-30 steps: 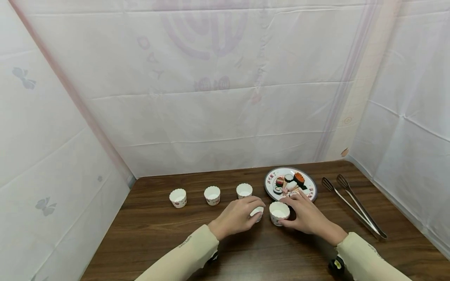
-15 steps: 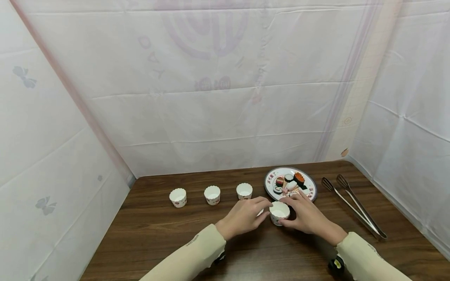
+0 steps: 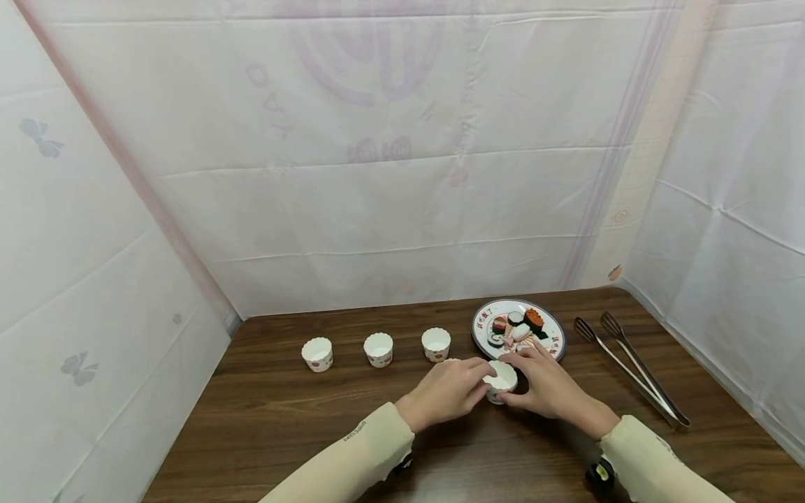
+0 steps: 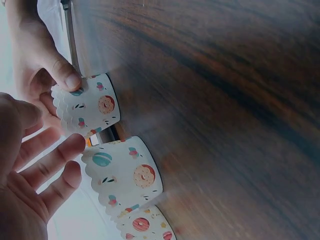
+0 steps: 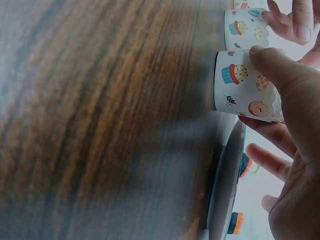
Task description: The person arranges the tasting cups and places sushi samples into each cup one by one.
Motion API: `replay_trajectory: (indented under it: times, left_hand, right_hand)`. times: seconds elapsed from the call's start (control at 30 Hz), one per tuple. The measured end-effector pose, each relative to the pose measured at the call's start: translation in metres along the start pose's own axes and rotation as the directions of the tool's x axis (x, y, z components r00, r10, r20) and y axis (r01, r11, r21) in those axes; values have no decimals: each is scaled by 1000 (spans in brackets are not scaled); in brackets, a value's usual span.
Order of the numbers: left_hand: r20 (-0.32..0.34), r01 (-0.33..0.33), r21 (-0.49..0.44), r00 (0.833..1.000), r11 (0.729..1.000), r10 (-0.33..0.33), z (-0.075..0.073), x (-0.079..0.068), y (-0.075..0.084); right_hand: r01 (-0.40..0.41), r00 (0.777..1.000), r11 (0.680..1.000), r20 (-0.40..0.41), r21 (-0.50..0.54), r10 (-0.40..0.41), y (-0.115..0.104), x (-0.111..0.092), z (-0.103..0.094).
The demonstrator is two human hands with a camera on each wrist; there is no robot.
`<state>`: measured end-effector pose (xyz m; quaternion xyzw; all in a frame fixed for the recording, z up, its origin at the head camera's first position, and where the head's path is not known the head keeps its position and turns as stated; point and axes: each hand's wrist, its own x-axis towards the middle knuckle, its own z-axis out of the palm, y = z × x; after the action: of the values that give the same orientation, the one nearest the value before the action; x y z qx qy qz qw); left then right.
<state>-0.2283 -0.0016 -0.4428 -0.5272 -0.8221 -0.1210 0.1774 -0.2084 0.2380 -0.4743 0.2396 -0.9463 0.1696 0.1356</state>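
My right hand grips a white paper baking cup with a scalloped rim and printed cupcakes and doughnuts, its thumb on the near side and fingers on the far side. The cup stands upright at the table. My left hand reaches in from the left, fingers loosely bent and spread, fingertips right at that cup's rim. Beside it another printed baking cup stands on the table below the left fingers; in the head view the left hand hides most of it.
Three more baking cups, left, middle and right, stand in a row behind. A round plate bears several sushi pieces. Metal tongs lie at the right of the wooden table.
My left hand has moved right, away from the cup it was around, to the rim of the cup in my right hand. The right hand has stayed in place.
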Motion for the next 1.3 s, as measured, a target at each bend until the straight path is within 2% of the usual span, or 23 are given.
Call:
replay_trajectory:
  times: [0.3, 0.87, 1.3]
  left_hand:
    - [13, -8, 27, 1000, 1000, 8, 0, 4, 4]
    - [130, 32, 44, 991, 999, -37, 6, 9, 11]
    - [139, 21, 87, 990, 996, -33, 6, 10, 12]
  right_hand:
    - [1, 1000, 1000, -9, 4, -1, 0, -1, 1]
    - [2, 1000, 1000, -16, 4, -1, -1, -1, 0]
    - [2, 1000, 1000, -12, 7, -1, -1, -1, -1]
